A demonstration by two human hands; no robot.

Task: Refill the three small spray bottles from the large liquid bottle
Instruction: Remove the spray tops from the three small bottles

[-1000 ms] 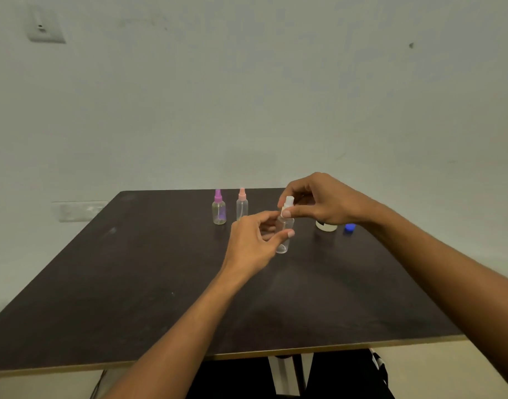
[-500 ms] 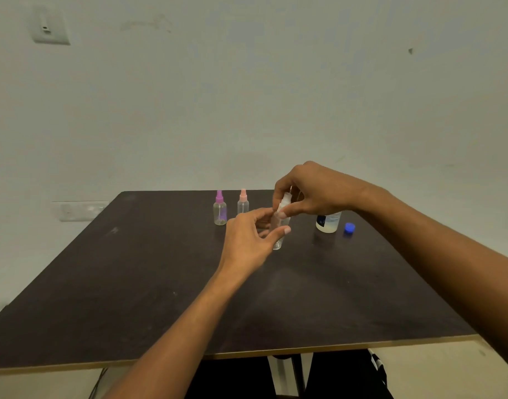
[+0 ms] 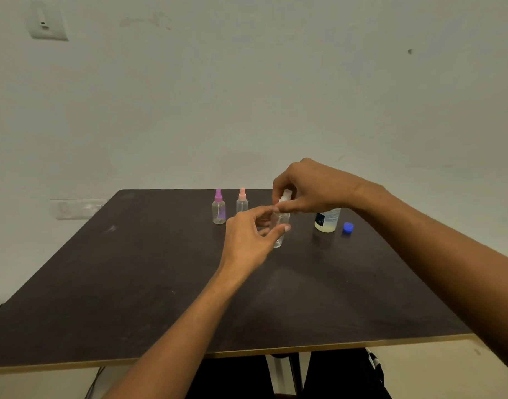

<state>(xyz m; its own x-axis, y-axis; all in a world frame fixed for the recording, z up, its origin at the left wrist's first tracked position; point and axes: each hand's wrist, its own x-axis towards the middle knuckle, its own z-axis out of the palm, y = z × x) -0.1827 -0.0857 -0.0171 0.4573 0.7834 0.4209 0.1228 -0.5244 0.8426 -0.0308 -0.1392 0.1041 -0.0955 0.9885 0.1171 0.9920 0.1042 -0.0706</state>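
Note:
A small clear spray bottle point(image 3: 280, 230) with a white spray top point(image 3: 286, 195) stands near the table's middle. My left hand point(image 3: 248, 239) holds its body between thumb and fingers. My right hand point(image 3: 310, 188) pinches the white top from above. Behind to the left stand two more small bottles, one with a purple top point(image 3: 219, 208) and one with a pink top point(image 3: 242, 202). The large liquid bottle point(image 3: 327, 219) stands to the right, partly hidden by my right wrist, with its blue cap point(image 3: 347, 227) lying beside it.
The dark table point(image 3: 132, 283) reaches back to a pale wall. Its front edge runs across the lower view. A wall socket point(image 3: 47, 24) sits high at the left.
Both hands with the white-topped bottle have shifted slightly back and left. The large bottle, hidden a second ago by my right hand, now shows.

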